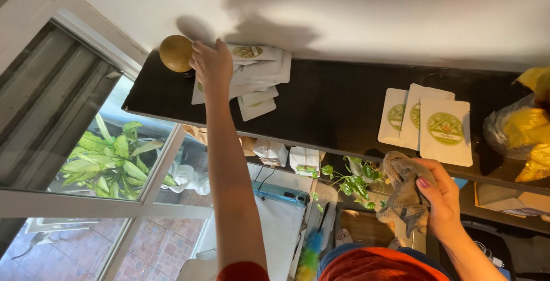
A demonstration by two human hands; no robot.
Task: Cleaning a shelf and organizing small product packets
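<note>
Left hand (pixel 211 63) up on dark shelf (pixel 332 103), fingers spread flat on white pouches (pixel 258 75), round wooden ball (pixel 175 53) just leftward, touching. Right hand (pixel 438 201) lower, fingers closed around grey rag (pixel 404 195).

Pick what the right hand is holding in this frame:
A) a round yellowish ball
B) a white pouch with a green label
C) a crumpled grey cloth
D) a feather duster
C: the right hand grips a crumpled grey cloth just below the dark shelf, while the left hand reaches up onto the stack of white pouches beside the round yellowish ball.
</note>
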